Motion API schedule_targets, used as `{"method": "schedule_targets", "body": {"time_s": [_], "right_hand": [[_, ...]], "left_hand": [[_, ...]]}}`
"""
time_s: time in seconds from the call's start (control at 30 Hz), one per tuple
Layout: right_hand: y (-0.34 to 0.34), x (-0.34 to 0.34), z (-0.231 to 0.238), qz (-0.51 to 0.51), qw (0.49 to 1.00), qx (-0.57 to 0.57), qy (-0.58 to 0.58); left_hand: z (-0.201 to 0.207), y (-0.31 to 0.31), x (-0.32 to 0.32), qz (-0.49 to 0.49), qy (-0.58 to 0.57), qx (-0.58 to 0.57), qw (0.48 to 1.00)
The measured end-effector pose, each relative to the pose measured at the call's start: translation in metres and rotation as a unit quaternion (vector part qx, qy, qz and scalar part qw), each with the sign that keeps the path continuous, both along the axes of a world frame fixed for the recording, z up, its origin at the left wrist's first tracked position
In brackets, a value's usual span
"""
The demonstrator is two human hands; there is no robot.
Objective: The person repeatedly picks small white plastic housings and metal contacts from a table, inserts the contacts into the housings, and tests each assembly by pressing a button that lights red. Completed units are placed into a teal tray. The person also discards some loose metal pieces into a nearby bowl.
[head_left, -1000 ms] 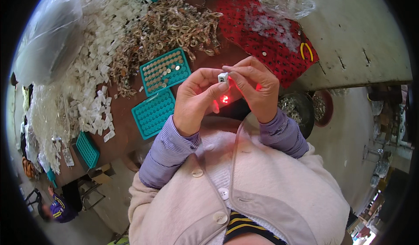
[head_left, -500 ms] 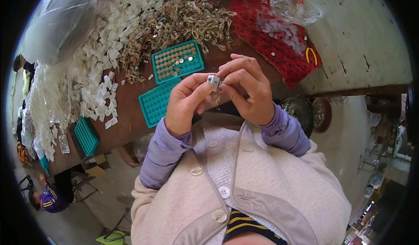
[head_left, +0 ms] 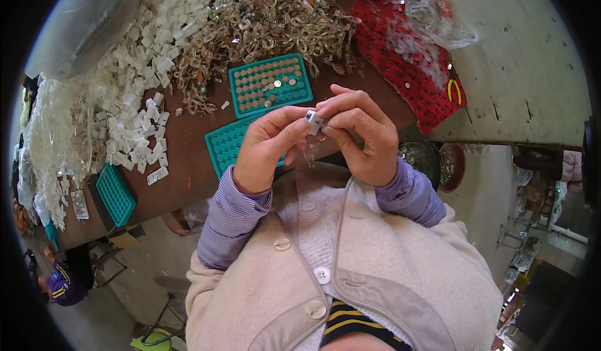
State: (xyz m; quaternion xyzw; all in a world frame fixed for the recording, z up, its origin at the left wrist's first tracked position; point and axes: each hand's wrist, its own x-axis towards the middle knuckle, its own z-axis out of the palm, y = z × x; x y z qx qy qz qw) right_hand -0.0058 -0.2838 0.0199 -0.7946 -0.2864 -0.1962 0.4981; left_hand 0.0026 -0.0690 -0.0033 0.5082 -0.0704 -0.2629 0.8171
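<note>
The red glow has vanished, so our small white boxy plastic piece point(head_left: 314, 122) seems unlit; our left hand point(head_left: 264, 147) pinches it mid-air, our right hand point(head_left: 368, 141) bunches fingertips beside it, exact hold unclear.

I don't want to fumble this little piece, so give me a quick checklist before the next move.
1. Left hand gripping the small white block: ok, pinched.
2. Right hand touching the block: cannot tell; it is at the block's side, contact unclear.
3. Thin strands below the block untangled: cannot tell, too fine.
4. Upper teal tray full of discs: not ok, some pockets bare.
5. Yellow-handled pliers clear of both hands: ok, lying on red cloth.
</note>
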Motion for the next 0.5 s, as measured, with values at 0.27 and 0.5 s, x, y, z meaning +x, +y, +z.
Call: {"method": "schedule_targets", "body": {"time_s": [0.27, 0.5], "right_hand": [[-0.014, 0.002, -0.009, 0.005, 0.994, 0.01, 0.109], [-0.062, 0.079, -0.038, -0.266, 0.949, -0.168, -0.005]], "left_hand": [[0.005, -0.006, 0.0, -0.012, -0.047, 0.092, 0.995], [0.0, -0.027, 0.01, 0.12, 0.095, -0.099, 0.983]]}}
